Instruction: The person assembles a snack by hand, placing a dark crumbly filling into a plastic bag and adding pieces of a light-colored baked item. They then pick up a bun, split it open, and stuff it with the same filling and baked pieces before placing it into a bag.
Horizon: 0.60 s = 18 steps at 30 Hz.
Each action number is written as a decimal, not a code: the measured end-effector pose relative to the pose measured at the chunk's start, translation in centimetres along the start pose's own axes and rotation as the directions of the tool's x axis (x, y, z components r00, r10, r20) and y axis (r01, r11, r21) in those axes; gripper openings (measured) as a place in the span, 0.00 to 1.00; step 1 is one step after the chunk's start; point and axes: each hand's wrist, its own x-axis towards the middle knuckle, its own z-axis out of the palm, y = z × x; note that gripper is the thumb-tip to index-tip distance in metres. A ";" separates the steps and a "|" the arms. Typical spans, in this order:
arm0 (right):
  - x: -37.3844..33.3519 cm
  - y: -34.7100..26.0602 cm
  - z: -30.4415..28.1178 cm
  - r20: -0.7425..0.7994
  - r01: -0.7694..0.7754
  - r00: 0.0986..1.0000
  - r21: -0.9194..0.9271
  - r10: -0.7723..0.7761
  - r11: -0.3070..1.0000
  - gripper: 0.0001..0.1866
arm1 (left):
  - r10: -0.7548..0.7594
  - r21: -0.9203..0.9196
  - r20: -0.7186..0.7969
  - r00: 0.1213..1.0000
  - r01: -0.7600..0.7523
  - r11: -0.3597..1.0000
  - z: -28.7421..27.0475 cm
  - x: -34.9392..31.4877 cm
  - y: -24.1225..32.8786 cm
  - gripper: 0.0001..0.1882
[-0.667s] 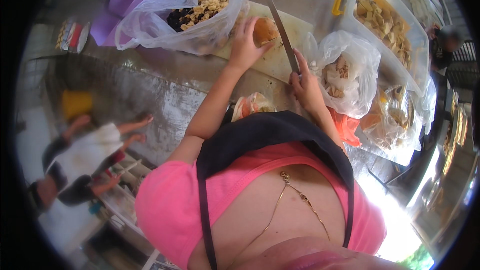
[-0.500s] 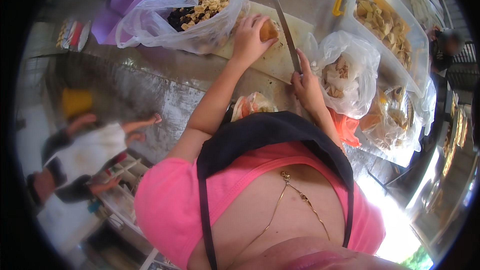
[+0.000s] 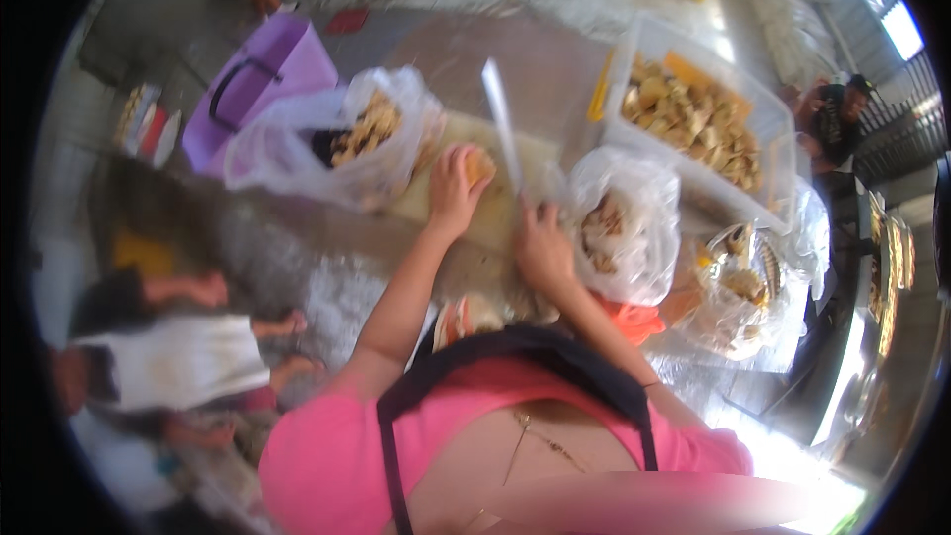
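On the tabletop (image 3: 396,59), far and to the right, sits a big clear plastic tub (image 3: 763,119) of lumpy golden pieces. Two soft, crinkly bags of food lie near it: one bag (image 3: 297,154) to the left, the other bag (image 3: 619,223) to the right. Between them, the left hand (image 3: 451,193) closes its grip on a small round bun (image 3: 479,166) on the pale board (image 3: 515,208). The right hand (image 3: 540,248) grips a long thin knife (image 3: 500,124), its blade just beside the bun. The blade could slip and nick those fingers, I think.

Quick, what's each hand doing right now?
Left hand: closed on a small orange-brown food piece on the cutting board.
Right hand: closed on the knife, blade raised.
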 end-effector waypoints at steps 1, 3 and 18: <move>-0.1 0.0 0.3 0.059 -0.045 0.997 -0.107 0.052 0.993 0.34 | 0.029 -0.008 -0.010 1.000 -0.029 1.000 0.1 0.0 0.0 0.29; -0.3 0.4 0.8 0.059 -0.013 0.998 -0.039 0.016 0.999 0.32 | 0.044 -0.043 -0.007 0.999 -0.044 0.998 0.4 -0.1 -0.3 0.29; -15.9 6.9 -8.1 -0.594 0.181 0.787 0.481 0.167 0.858 0.09 | 0.423 -0.208 0.020 0.906 -0.410 0.888 -0.1 3.6 18.9 0.24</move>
